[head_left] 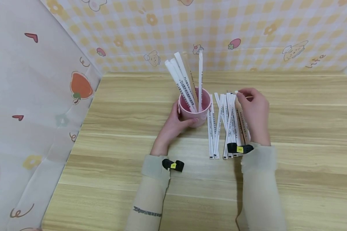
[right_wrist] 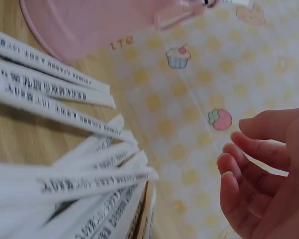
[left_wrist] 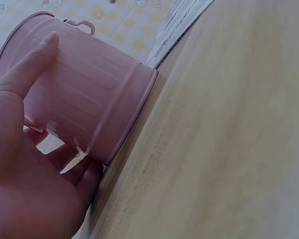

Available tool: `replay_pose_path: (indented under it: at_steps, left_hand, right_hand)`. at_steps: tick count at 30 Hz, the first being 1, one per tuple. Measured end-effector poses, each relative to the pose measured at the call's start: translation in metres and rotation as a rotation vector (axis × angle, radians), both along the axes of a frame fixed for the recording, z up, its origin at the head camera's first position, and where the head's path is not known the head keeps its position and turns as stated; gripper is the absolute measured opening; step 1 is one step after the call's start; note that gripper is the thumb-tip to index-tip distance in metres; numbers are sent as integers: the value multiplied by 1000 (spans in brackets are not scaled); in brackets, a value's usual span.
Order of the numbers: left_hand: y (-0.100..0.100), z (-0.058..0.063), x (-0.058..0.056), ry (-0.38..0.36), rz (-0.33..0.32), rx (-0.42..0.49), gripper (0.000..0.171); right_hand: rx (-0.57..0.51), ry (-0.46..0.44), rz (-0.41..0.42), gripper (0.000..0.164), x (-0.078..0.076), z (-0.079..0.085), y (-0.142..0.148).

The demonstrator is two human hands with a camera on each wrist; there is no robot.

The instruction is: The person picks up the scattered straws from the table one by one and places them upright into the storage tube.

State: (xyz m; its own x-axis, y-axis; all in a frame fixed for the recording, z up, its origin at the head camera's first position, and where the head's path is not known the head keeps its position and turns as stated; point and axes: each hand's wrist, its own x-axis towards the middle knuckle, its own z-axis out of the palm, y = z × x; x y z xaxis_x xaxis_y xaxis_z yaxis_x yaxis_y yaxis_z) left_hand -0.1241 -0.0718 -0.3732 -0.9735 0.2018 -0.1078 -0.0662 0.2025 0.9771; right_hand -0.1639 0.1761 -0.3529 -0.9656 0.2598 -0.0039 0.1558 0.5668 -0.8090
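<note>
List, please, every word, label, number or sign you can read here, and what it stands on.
"PLA": on white straws in the cup.
"life": on the checked backdrop.
Loose straws: print too small or blurred to read surely.
Yellow tags on the black straps: too small to read.

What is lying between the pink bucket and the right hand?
The head view shows several slim packets, mostly white, lying on the table between the pink bucket and the right hand.
</note>
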Motion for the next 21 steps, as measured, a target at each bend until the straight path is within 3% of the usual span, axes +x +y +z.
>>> replay_pose_path:
  at_steps: [7,12,21]
  left_hand:
    - [0,0,0,-1,-1,0,91]
    - [0,0,0,3,1,5,91]
    - [0,0,0,1,-4,8,91]
  right_hand:
    - [9,-121,1,48,0,-12,18]
    - [85,-163,76,52,0,-15,26]
    - [169,-328,192,58,3,-20,32]
